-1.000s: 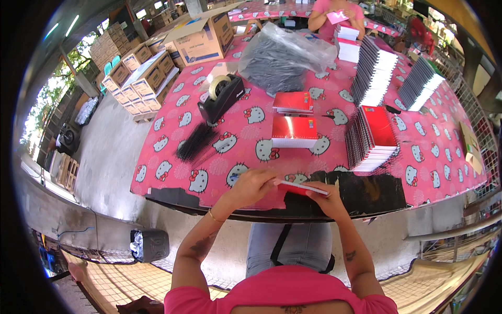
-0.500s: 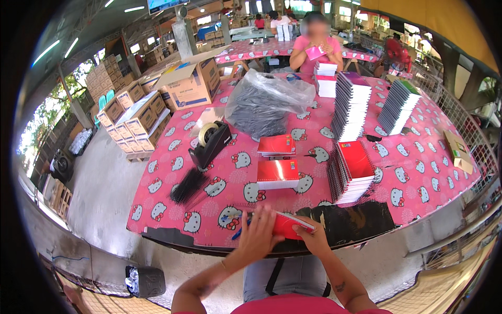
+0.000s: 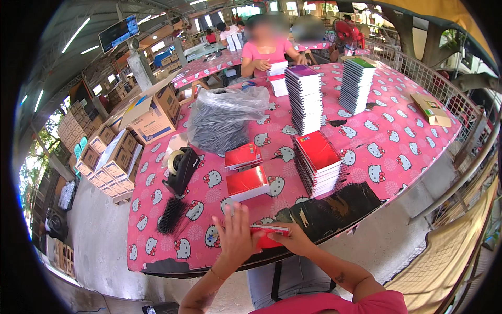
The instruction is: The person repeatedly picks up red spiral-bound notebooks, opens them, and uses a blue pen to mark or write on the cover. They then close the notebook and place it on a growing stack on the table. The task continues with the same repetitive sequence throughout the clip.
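At the near table edge, my right hand (image 3: 294, 239) grips a small red notebook (image 3: 269, 239) by its right end. My left hand (image 3: 235, 238) is open at the notebook's left end, fingers spread and pointing up, with the thumb side close against it. Just beyond lie two low stacks of red-covered pages: a nearer stack (image 3: 247, 183) and a farther stack (image 3: 242, 155). A tall stack of red spiral notebooks (image 3: 317, 157) stands to their right. Left of my hands is a bunch of black binding coils (image 3: 170, 215).
A black tape dispenser (image 3: 181, 170) and a clear bag of black coils (image 3: 222, 123) sit at left. Purple-topped (image 3: 305, 99) and green-topped notebooks (image 3: 357, 86) rise farther back. A torn black patch (image 3: 334, 209) covers the near edge. Opposite is a co-worker (image 3: 265, 52); cartons (image 3: 154, 115) stand left.
The view has swung right, so the table's things appear farther left. My left fingers have lifted and spread off the notebook. The co-worker has lowered both hands from the pink booklet.
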### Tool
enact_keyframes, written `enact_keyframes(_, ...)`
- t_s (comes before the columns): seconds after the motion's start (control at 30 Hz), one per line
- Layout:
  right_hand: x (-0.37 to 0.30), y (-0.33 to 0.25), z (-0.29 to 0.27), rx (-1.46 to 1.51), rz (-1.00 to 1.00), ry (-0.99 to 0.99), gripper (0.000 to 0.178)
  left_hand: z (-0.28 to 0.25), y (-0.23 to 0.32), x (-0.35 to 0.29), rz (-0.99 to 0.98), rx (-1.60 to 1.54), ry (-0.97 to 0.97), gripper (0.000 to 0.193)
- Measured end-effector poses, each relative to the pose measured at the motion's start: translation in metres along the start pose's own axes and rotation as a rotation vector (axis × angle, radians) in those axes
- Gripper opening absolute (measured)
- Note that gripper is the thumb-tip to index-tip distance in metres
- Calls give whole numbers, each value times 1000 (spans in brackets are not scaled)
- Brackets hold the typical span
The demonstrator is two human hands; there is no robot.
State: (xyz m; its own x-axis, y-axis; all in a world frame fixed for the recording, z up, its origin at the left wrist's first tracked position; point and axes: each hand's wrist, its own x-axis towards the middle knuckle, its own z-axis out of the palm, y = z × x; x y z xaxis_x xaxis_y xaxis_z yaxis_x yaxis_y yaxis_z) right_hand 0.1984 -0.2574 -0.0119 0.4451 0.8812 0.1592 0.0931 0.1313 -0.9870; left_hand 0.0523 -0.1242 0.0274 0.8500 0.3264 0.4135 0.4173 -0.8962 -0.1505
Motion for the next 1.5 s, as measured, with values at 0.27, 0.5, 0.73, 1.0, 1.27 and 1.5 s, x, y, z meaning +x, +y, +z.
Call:
enact_keyframes(0.27, -2, -19, -7, 0, 58, -56, 33, -1, 5, 8, 19, -64, 9, 85)
enact_keyframes(0.5, 0, -11, -5, 92, 89, -69, 31, -12, 10, 21, -30, -104, 100, 87)
enact_keyframes(0.73, -8, 13, -3, 71, 66, -77, 35, -9, 24, 16, 41, -255, 59, 86)
enact_keyframes(1.0, -9, 5, -11, -79, -15, -103, 30, 4, 13, -1, 165, -484, 50, 41)
enact_keyframes(1.27, -4, 1, -14, -144, -7, -208, 28, -5, -1, -2, 246, -588, 50, 22)
enact_keyframes(1.5, -11, 4, -13, -199, 36, -186, 29, 0, -9, 4, 324, -562, -29, 24)
